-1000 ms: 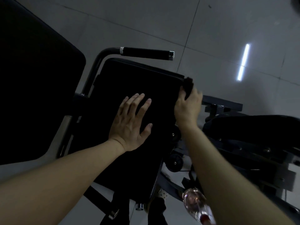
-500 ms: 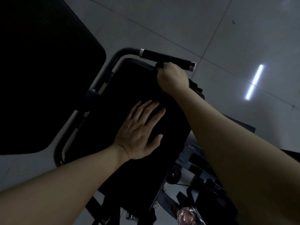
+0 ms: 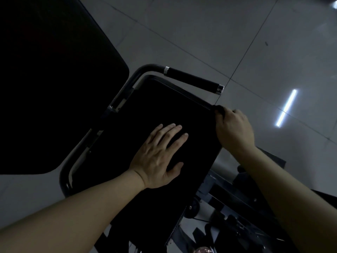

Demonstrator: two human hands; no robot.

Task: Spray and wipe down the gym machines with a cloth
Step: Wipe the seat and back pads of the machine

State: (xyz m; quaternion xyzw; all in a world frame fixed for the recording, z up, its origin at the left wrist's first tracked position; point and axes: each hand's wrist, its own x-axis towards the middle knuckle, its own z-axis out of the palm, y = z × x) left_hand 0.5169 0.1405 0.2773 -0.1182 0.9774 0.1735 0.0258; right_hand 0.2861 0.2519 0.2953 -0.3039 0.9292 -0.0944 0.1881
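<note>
Head view: right hand (image 3: 235, 130), clutching cloth (image 3: 218, 110), has reached far corner of pad (image 3: 155, 106), edge pass seemingly done; left hand (image 3: 158, 157) flat on pad.

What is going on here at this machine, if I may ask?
A person is wiping down a gym machine's black padded rectangular cushion. The left-hand grip lies open and flat on the cushion's middle, apparently steadying it. The right-hand grip is curled round a small dark bunched cloth at the cushion's far right corner. The black foam-covered handle bar beyond the cushion is untouched, and a larger black pad sits to the left.
</note>
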